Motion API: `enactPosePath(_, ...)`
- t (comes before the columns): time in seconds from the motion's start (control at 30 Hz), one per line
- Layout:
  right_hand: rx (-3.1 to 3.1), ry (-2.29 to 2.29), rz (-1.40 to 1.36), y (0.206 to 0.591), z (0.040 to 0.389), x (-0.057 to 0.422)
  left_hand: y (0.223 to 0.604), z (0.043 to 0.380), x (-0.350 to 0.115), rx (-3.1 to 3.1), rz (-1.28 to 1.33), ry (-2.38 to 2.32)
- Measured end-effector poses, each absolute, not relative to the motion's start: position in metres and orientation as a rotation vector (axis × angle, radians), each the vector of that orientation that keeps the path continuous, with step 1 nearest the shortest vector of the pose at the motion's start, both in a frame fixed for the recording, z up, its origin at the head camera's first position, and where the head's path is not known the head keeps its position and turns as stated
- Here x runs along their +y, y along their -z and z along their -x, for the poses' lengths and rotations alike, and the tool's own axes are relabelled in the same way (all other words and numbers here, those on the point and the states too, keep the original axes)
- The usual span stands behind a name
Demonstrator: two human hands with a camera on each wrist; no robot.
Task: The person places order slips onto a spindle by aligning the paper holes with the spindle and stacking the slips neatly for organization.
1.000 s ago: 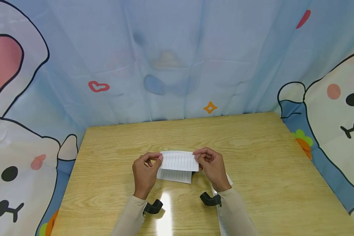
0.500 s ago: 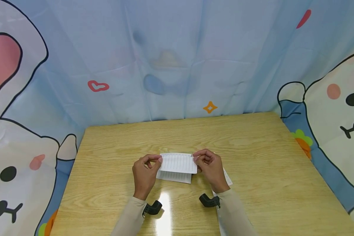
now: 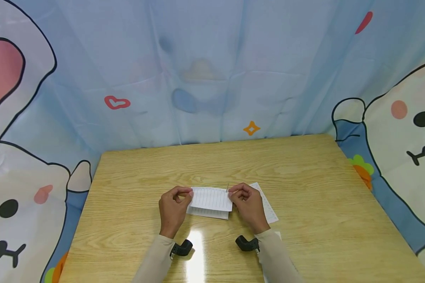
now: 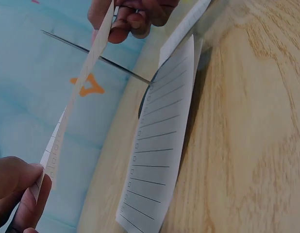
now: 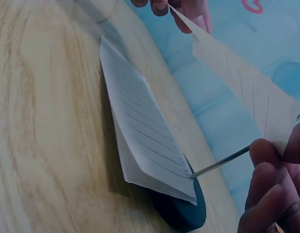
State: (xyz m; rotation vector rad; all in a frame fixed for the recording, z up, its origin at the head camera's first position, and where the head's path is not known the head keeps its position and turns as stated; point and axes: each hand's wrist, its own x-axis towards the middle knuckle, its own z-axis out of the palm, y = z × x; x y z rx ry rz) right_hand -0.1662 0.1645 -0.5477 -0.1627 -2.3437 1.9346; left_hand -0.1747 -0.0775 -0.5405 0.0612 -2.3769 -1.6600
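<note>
My left hand (image 3: 173,210) pinches the left end of a lined white paper slip (image 3: 211,199). At the slip's right end, my right hand (image 3: 250,207) pinches it between thumb and fingers. Beneath it, a stack of similar slips (image 4: 157,141) sits over the dark rounded base (image 5: 186,216) of a bill spike (image 4: 125,68). The metal spike rises through the stack near one end. Its tip side shows beyond the held slip in the left wrist view. Whether the spike pierces that slip I cannot tell, since fingers and paper cover the crossing.
Another printed paper (image 3: 267,204) lies on the wooden table (image 3: 134,177) just right of my right hand. More paper (image 3: 278,234) is partly hidden beneath the right forearm. A printed blue curtain (image 3: 212,70) hangs behind the table.
Both hands have lowered the slip slightly toward the stack, and the right hand has shifted left. The spike's top now shows above the slip, and more of the right-hand paper is visible.
</note>
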Motion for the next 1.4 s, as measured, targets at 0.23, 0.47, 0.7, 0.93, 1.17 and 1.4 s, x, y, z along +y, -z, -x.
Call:
enactPosePath(0.23,-2.381,-1.931,0.198,0.552,0.164,0.162,0.545,0.173,-0.078,-2.48,-0.137,1.606)
enactPosePath(0.47,-2.424,-1.889,0.253,0.557,0.164,0.159,0.551,0.175,-0.078,-2.544,-0.152,1.564)
enactPosePath(0.7,-2.492,-1.795,0.295,0.563,0.164,0.158,0.553,0.177,-0.077,-2.613,-0.2,1.499)
enactPosePath(0.93,-2.569,-1.651,0.318,0.566,0.165,0.156,0.557,0.178,-0.078,-2.667,-0.213,1.42)
enactPosePath(1.17,-2.625,-1.53,0.293,0.565,0.165,0.153,0.562,0.179,-0.078,-2.686,-0.221,1.393)
enactPosePath(1.4,-2.676,-1.418,0.266,0.564,0.166,0.15,0.564,0.18,-0.079,-2.706,-0.21,1.37)
